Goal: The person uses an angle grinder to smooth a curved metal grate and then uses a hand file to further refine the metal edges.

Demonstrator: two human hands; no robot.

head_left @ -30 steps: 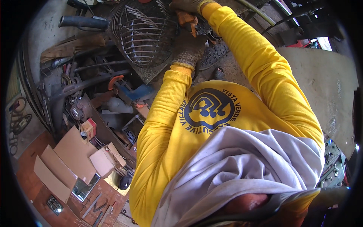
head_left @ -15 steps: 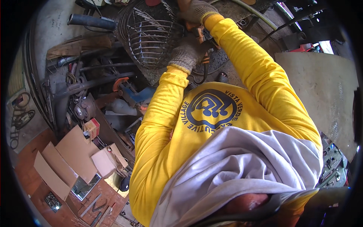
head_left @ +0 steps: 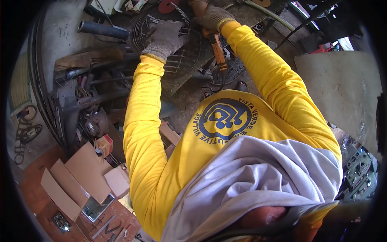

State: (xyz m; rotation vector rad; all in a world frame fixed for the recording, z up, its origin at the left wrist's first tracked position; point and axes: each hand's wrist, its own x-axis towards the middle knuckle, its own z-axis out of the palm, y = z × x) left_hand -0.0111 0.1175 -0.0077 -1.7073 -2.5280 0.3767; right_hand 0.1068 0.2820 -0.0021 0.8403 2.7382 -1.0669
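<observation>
Both my hands wear grey knit work gloves. My left hand (head_left: 164,39) lies over a rounded metal cage (head_left: 177,60) made of bent rods, its fingers curled onto the rods and partly hidden. Beyond it, twisted bars (head_left: 182,14) cross the cage's far side. My right hand (head_left: 213,19) is wrapped around an orange and black power tool, seemingly an angle grinder (head_left: 218,50), just right of the cage. Its handle points back toward me, and a dark cord (head_left: 223,77) trails from the end. The tool's working end is hidden by my glove.
A dark tube (head_left: 102,30) juts out at the upper left. A red disc (head_left: 167,5) lies at the far edge. Metal scrap and tools (head_left: 94,101) crowd the left, above open cardboard boxes (head_left: 86,165). A large pale sheet (head_left: 338,88) stands at the right.
My left hand has left the grinder and moved left onto the rod cage. My right hand still holds the grinder, whose handle now shows. The view has shifted slightly.
</observation>
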